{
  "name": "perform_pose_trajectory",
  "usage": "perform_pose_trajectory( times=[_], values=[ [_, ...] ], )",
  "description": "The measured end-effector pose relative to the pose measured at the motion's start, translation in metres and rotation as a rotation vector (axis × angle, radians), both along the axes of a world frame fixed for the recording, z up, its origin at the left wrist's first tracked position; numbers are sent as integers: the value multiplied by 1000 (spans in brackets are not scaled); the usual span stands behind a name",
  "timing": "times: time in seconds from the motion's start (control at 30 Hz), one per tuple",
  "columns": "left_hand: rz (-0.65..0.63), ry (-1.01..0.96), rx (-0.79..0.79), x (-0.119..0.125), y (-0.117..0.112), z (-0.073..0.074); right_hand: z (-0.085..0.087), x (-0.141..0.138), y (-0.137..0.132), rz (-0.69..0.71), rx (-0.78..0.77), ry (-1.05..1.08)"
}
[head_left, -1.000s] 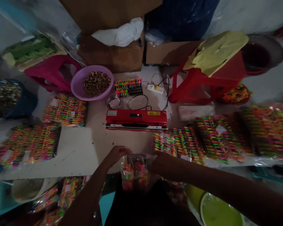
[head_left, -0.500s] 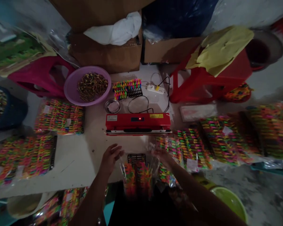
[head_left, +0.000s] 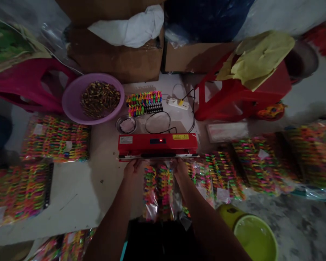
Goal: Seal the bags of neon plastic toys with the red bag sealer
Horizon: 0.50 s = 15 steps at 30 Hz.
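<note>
A clear plastic bag of small bright pink, green, yellow and orange pieces in rows lies in front of a red heat sealer. Its top end reaches the sealer's front edge, under the dark bar. My left hand is closed on the bag's left top corner, right at the sealer. At the opposite corner my right hand pinches the bag. The fingertips of both hands are partly hidden by the sealer's edge. A small red light glows on the sealer's panel.
Filled bags lie at left and right. Behind the sealer are a purple basin of small brownish pieces, a metal dish, a loaded black rack and a power strip. A red stool stands at back right.
Both hands have moved forward with the bag, from near my body to the sealer's front edge. The bag now lies flatter, its top end at the sealer. The view has shifted slightly.
</note>
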<state>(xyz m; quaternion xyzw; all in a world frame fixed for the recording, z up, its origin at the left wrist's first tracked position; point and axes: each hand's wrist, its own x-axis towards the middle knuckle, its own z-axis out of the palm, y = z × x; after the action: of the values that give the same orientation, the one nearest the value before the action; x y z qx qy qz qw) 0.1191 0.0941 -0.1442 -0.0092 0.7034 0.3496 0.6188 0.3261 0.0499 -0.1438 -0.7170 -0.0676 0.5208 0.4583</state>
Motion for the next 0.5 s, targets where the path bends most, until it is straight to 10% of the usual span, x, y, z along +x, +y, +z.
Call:
perform_pose_trajectory(
  times=[0.2, 0.37, 0.5],
  values=[
    [-85, 327, 63, -24, -7, 35, 40, 28, -17, 44, -98, -161],
    [-1002, 864, 245, -30, 43, 50, 63, 64, 17, 771, -332, -863],
    [-1494, 803, 11, -9, 90, 28, 42, 73, 72, 1259, -610, -758]
  ],
)
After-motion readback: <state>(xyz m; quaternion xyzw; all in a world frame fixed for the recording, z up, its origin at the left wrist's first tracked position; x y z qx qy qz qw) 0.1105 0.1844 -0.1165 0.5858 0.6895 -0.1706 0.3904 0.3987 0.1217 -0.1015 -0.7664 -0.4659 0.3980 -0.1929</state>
